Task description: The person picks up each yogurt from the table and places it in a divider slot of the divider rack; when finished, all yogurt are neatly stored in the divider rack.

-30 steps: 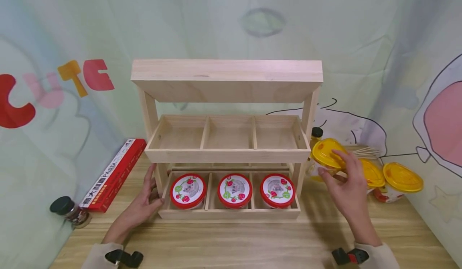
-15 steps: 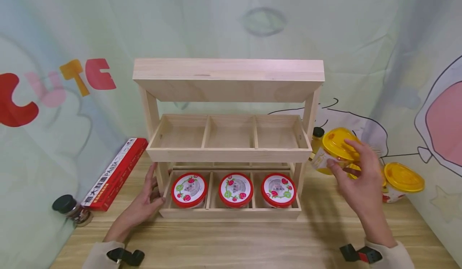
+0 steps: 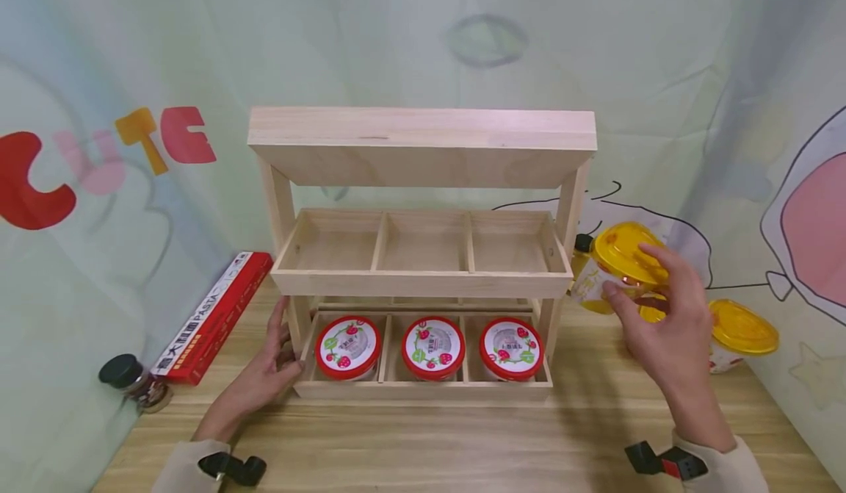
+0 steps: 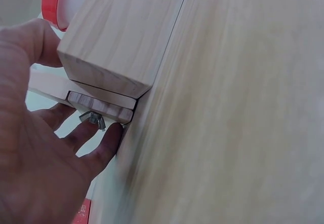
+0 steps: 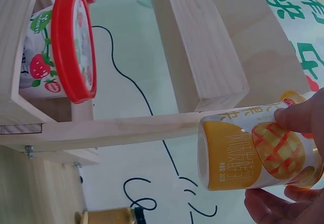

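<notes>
A two-tier wooden rack (image 3: 423,285) stands in the middle of the table. Its lower tray holds three cups with red strawberry lids (image 3: 432,348), one per compartment; the upper compartments hold nothing. My left hand (image 3: 254,383) grips the lower left corner of the rack, thumb at the tray's edge and fingers behind the upright, near a wing nut (image 4: 92,117). On the right, my right hand (image 3: 670,331) pinches a yellow-lidded cup (image 3: 628,254) between thumb and fingers. It is raised and tilted beside the rack's right upright, level with the upper tray, its printed side (image 5: 243,153) showing.
More yellow-lidded cups (image 3: 743,328) stand at the right, one mostly hidden by my right hand. A dark-capped bottle (image 3: 579,261) is behind the rack's right upright. To the left lie a red pasta box (image 3: 214,317) and a black-capped jar (image 3: 135,384). Printed curtains enclose the table.
My right hand has lifted the yellow-lidded cup from beside the other cups, up and slightly right. The left hand stays on the rack's corner.
</notes>
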Demonstrator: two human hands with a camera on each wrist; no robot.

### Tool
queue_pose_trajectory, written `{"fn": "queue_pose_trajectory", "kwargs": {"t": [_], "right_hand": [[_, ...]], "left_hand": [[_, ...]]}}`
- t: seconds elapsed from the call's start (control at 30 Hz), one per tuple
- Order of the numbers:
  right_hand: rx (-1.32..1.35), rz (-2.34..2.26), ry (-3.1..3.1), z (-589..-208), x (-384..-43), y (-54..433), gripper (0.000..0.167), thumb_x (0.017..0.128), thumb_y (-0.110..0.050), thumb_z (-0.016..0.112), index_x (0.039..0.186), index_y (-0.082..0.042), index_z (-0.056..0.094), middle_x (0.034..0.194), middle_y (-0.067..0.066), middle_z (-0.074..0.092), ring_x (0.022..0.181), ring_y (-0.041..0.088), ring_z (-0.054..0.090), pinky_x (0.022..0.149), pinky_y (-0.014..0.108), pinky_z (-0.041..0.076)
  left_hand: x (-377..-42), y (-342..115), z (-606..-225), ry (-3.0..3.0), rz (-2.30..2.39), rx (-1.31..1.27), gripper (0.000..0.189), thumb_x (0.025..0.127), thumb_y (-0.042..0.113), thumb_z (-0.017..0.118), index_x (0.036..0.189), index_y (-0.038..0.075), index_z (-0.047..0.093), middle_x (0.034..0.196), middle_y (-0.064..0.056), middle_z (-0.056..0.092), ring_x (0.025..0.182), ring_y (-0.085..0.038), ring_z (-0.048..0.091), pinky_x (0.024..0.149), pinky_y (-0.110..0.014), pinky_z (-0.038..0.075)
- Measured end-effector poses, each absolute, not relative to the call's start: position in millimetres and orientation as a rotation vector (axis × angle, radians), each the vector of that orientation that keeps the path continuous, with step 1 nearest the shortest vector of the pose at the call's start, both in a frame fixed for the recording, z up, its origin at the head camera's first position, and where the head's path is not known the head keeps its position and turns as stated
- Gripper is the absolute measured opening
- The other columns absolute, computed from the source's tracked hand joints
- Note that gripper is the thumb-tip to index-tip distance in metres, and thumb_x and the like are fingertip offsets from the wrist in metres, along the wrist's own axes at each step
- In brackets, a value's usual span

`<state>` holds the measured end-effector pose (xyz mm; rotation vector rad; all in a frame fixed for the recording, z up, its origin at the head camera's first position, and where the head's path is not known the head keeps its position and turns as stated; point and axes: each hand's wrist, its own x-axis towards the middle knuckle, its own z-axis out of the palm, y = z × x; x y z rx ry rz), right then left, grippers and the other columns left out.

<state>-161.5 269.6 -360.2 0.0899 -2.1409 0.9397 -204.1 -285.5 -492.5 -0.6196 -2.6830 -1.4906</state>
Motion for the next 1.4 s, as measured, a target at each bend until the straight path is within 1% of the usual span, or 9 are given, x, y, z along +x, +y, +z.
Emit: {"fn": "queue_pose_trajectory", "kwargs": {"t": [0.03, 0.13, 0.27, 0.43, 0.67, 0.8, 0.93, 1.27, 1.4], "right_hand": [[0.091, 0.944, -2.14, -359, -161, 269, 0.072, 0.09, -0.006, 0.083, 0.156, -0.017, 0.056, 0.148, 0.02, 0.055, 0.103, -0.013, 0.051, 0.084, -0.004, 0.043], [0.097, 0.953, -2.137, -353, -158, 268, 0.073, 0.09, -0.005, 0.083, 0.156, -0.018, 0.055, 0.149, 0.019, 0.055, 0.102, -0.013, 0.053, 0.085, -0.003, 0.044], [0.114, 0.943, -2.128, -345, -155, 266, 0.074, 0.089, -0.003, 0.083, 0.156, -0.018, 0.055, 0.149, 0.017, 0.055, 0.103, -0.013, 0.053, 0.086, -0.002, 0.044], [0.138, 0.93, -2.109, -335, -152, 264, 0.075, 0.088, -0.001, 0.083, 0.156, -0.02, 0.055, 0.147, 0.016, 0.057, 0.102, -0.012, 0.055, 0.085, -0.002, 0.045], [0.172, 0.908, -2.078, -327, -151, 261, 0.074, 0.087, -0.002, 0.085, 0.154, -0.018, 0.058, 0.155, 0.012, 0.056, 0.102, -0.013, 0.055, 0.084, -0.002, 0.044], [0.199, 0.914, -2.042, -322, -151, 262, 0.073, 0.086, 0.0, 0.086, 0.152, -0.015, 0.06, 0.15, 0.013, 0.059, 0.099, -0.014, 0.056, 0.083, -0.002, 0.045], [0.2, 0.923, -2.024, -317, -149, 261, 0.073, 0.085, 0.001, 0.086, 0.151, -0.014, 0.06, 0.146, 0.012, 0.059, 0.097, -0.014, 0.058, 0.084, -0.002, 0.046], [0.256, 0.979, -1.975, -301, -144, 248, 0.07, 0.087, 0.002, 0.084, 0.151, -0.011, 0.06, 0.146, -0.019, 0.052, 0.1, -0.005, 0.06, 0.088, 0.001, 0.049], [0.298, 1.009, -1.96, -295, -144, 243, 0.07, 0.086, 0.004, 0.083, 0.151, -0.011, 0.061, 0.146, -0.02, 0.053, 0.099, 0.0, 0.061, 0.087, 0.003, 0.051]], "left_hand": [[-204, -285, -493, -2.683, -1.487, -0.619, 0.125, 0.093, -0.004, 0.066, 0.168, 0.035, -0.026, 0.172, -0.036, 0.022, 0.148, -0.068, 0.035, 0.11, -0.048, 0.054], [-205, -285, -493, -2.671, -1.5, -0.624, 0.127, 0.092, -0.004, 0.067, 0.168, 0.036, -0.027, 0.172, -0.036, 0.023, 0.148, -0.068, 0.034, 0.11, -0.046, 0.054], [-205, -285, -494, -2.651, -1.525, -0.634, 0.127, 0.092, -0.006, 0.067, 0.168, 0.035, -0.026, 0.172, -0.036, 0.024, 0.149, -0.068, 0.033, 0.1, -0.01, 0.041], [-207, -284, -494, -2.636, -1.525, -0.641, 0.127, 0.091, -0.006, 0.067, 0.169, 0.033, -0.025, 0.17, -0.038, 0.027, 0.147, -0.067, 0.037, 0.1, -0.013, 0.043], [-211, -287, -495, -2.653, -1.573, -0.554, 0.126, 0.093, -0.003, 0.07, 0.168, 0.038, -0.023, 0.17, -0.035, 0.032, 0.147, -0.065, 0.042, 0.102, -0.022, 0.05], [-212, -286, -494, -2.677, -1.594, -0.54, 0.122, 0.095, 0.003, 0.072, 0.17, 0.039, -0.017, 0.174, -0.032, 0.025, 0.15, -0.064, 0.038, 0.11, -0.045, 0.055], [-212, -285, -493, -2.719, -1.587, -0.525, 0.118, 0.095, 0.014, 0.077, 0.172, 0.039, -0.009, 0.176, -0.026, 0.024, 0.151, -0.063, 0.039, 0.11, -0.071, 0.049], [-219, -282, -488, -2.757, -1.618, -0.505, 0.115, 0.093, 0.01, 0.076, 0.174, 0.022, -0.004, 0.172, -0.031, 0.026, 0.149, -0.059, 0.038, 0.112, -0.076, 0.043], [-222, -281, -488, -2.751, -1.623, -0.502, 0.117, 0.092, 0.009, 0.075, 0.174, 0.023, -0.007, 0.172, -0.033, 0.025, 0.151, -0.06, 0.035, 0.113, -0.078, 0.038]]}}
